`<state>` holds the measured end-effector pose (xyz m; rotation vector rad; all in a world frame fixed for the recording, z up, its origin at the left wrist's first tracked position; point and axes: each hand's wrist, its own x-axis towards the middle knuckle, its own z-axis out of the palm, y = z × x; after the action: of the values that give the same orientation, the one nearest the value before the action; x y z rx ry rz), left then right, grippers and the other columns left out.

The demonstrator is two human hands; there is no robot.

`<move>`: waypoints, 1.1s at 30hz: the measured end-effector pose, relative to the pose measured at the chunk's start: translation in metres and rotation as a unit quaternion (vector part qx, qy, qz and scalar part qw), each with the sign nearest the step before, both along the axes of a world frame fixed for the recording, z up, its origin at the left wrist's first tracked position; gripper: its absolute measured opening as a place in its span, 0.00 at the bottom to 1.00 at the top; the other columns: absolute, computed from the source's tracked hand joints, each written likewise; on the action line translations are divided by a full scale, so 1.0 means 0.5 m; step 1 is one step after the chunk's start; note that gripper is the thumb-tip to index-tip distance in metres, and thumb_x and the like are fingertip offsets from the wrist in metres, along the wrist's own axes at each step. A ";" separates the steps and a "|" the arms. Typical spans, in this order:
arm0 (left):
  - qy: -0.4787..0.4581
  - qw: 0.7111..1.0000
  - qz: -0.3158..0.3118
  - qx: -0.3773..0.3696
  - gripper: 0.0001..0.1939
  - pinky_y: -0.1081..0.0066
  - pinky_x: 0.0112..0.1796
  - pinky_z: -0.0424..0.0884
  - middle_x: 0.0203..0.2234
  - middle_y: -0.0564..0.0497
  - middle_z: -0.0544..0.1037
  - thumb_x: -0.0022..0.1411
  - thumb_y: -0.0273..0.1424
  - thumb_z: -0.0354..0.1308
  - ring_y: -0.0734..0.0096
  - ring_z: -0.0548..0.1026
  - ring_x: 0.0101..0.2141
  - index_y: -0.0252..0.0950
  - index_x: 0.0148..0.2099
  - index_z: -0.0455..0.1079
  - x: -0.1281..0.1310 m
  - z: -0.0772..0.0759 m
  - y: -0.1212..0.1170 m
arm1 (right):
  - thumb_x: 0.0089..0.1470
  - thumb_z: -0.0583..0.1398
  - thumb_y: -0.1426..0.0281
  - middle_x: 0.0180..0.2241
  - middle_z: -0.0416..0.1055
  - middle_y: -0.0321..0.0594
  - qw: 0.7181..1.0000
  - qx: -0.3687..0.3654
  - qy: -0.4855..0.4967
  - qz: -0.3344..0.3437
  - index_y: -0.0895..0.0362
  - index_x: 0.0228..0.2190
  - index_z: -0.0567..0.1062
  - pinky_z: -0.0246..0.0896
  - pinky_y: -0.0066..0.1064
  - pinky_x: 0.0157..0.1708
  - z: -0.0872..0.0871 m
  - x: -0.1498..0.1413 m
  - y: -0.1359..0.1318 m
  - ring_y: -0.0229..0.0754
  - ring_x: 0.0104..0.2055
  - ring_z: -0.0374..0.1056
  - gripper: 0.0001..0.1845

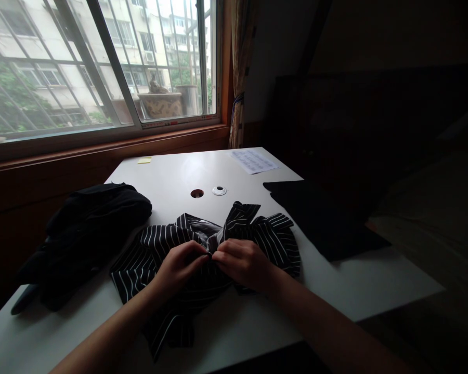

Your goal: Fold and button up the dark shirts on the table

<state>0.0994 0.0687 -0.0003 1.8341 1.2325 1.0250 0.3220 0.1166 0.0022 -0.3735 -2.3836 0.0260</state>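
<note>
A black garment with white stripes point(156, 244), which looks like a shirt, lies bunched on the white table in front of me. My left hand point(183, 264) pinches its fabric near the middle of the bundle. Right beside it, my right hand point(244, 262) grips the same spot with curled fingers, and the fingertips of both hands nearly meet. A pale grey inner side point(207, 227) of the cloth shows just beyond the fingers. What exactly sits between the fingertips is too small to make out.
Dark clothes point(89, 234) are heaped at the table's left. A flat black cloth point(320, 218) hangs over the right edge. Farther back are a printed sheet point(255, 161), a yellow note point(144, 160), a cable hole point(197, 194) and its white cover point(219, 191). A window point(101, 62) stands behind the white table point(171, 176).
</note>
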 end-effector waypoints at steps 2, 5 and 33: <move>0.003 1.000 0.000 -0.002 0.09 0.69 0.39 0.71 0.34 0.50 0.78 0.65 0.37 0.60 0.67 0.76 0.35 0.36 0.41 0.73 0.000 0.000 -0.001 | 0.64 0.56 0.74 0.34 0.73 0.39 1.000 -0.006 -0.012 -0.007 0.58 0.39 0.74 0.65 0.29 0.33 0.000 0.000 -0.001 0.37 0.33 0.68 0.06; 0.006 1.000 -0.003 -0.012 0.10 0.68 0.40 0.71 0.34 0.50 0.78 0.65 0.37 0.60 0.67 0.76 0.36 0.36 0.41 0.73 -0.002 0.000 -0.001 | 0.65 0.55 0.74 0.34 0.73 0.39 1.000 -0.010 -0.022 -0.009 0.58 0.38 0.74 0.64 0.28 0.33 0.000 0.002 -0.001 0.36 0.33 0.69 0.07; -0.013 0.986 -0.120 -0.115 0.16 0.68 0.42 0.72 0.38 0.49 0.80 0.68 0.42 0.54 0.61 0.75 0.40 0.37 0.45 0.77 0.006 0.028 -0.026 | 0.63 0.55 0.77 0.35 0.75 0.39 0.996 0.022 0.084 0.036 0.55 0.41 0.74 0.65 0.32 0.33 -0.016 0.002 -0.007 0.38 0.31 0.68 0.10</move>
<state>0.1025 0.0558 0.0139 1.7319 1.0369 0.7393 0.3232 0.1132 -0.0058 -0.2544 -2.2269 0.0359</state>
